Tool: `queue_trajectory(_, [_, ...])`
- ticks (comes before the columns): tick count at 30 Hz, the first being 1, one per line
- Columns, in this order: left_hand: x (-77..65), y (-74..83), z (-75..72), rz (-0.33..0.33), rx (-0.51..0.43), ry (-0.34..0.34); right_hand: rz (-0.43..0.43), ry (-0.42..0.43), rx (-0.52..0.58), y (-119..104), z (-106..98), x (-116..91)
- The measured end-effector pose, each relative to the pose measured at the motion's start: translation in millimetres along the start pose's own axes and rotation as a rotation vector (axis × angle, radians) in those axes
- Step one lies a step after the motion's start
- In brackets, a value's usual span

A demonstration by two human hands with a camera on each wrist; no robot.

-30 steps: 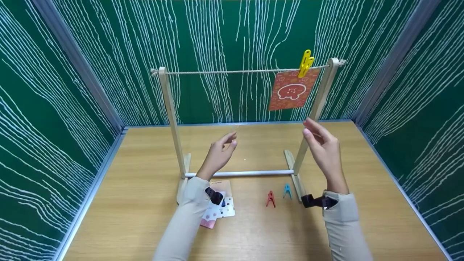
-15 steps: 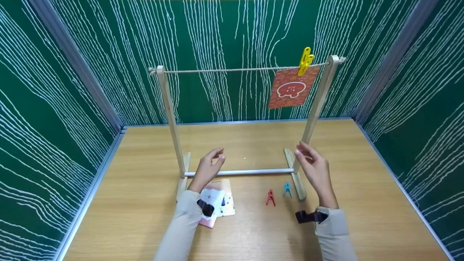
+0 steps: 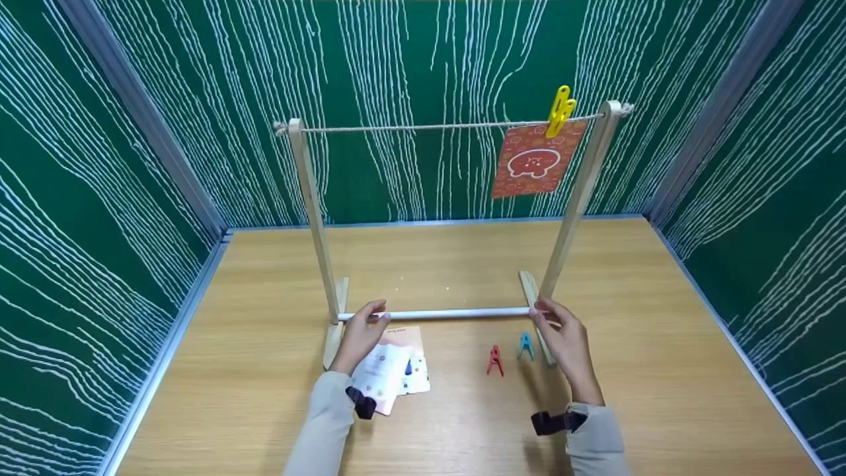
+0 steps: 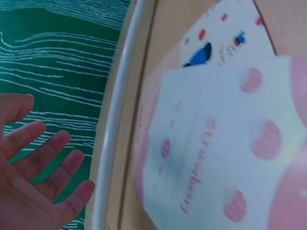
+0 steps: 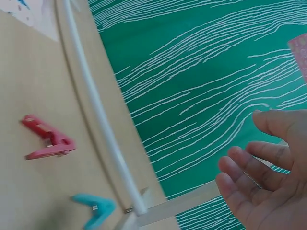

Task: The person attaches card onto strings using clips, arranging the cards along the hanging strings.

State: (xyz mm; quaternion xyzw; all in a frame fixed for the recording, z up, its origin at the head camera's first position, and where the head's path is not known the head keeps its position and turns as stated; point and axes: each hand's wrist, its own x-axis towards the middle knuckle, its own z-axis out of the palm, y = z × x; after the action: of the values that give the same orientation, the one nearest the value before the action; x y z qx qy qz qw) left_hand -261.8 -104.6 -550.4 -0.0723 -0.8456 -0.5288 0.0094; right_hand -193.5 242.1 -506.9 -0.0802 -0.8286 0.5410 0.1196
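Well, with loosely parted, unladen fingers on both the left hand (image 3: 359,338) and the right hand (image 3: 565,344), probably best to pinch only the top strawberry card (image 3: 383,371) by one edge, off the other cards (image 3: 418,380) on the worktop (image 3: 456,426) beside the left hand. Then perhaps clamp squarely over the rope (image 3: 423,127) with the red clip (image 3: 495,360), well apart from the red card (image 3: 537,164).

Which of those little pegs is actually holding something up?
The yellow peg: it clips the patterned red card to the rope, while the red peg and blue peg are on the table.
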Motion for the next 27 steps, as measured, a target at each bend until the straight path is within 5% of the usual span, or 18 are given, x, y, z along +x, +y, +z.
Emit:
queue_trajectory(7, [-4.9, -18.0, -4.9, -0.005, 0.012, 0.012, 0.039, -0.023, -0.021, 19.9, 8.4, -5.6])
queue_trajectory(14, [-11.6, -34.8, -6.2, -0.102, -0.036, 0.054, 0.030, -0.014, -0.068, 37.6, 13.5, -12.0])
queue_trajectory(27, [-12.0, -44.2, -7.8, -0.099, 0.114, 0.007, 0.066, -0.023, -0.151, 58.4, 21.3, -17.6])
